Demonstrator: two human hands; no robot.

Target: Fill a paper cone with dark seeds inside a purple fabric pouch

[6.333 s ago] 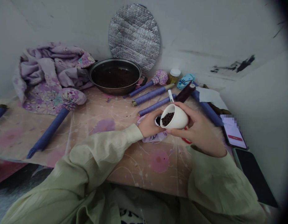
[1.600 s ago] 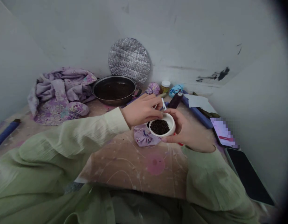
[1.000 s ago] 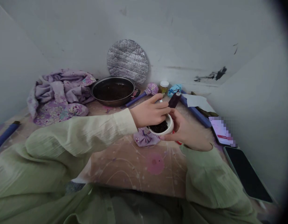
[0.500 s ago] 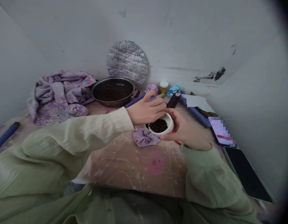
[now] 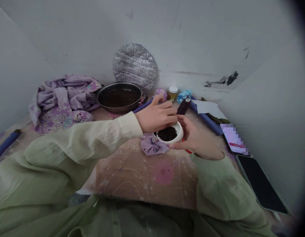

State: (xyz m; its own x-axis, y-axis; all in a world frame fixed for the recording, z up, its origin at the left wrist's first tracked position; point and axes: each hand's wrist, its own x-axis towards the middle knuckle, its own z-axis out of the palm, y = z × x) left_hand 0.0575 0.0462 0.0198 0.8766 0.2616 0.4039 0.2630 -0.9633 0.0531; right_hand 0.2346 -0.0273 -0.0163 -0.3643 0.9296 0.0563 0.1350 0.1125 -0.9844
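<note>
My right hand [image 5: 194, 140] is curled round a small white bowl [image 5: 180, 133], its thumb on the near side. The bowl tilts towards me and holds small dark grains [image 5: 167, 134]. Over the bowl's far left rim is my left hand [image 5: 158, 114], fingers bent together and the far one raised. Its fingertips and thumb are hidden, so what they grip cannot be made out. Below the bowl, a gathered purple floral cloth bundle [image 5: 152, 146] rests on the table [image 5: 135, 174]. A dark thread spool [image 5: 184, 106] stands just behind my hands.
At the back left, a black pan [image 5: 120, 98] stands beside crumpled purple cloth [image 5: 61, 102]. A round silver mat [image 5: 135, 65] leans on the wall. Behind my hands are a white-lidded jar [image 5: 172, 93] and a blue bundle [image 5: 184, 96]. Two phones [image 5: 262, 182] lie at right.
My left hand has shifted slightly right and down over the bowl, its fingers bending. The right hand still holds the bowl in nearly the same place.
</note>
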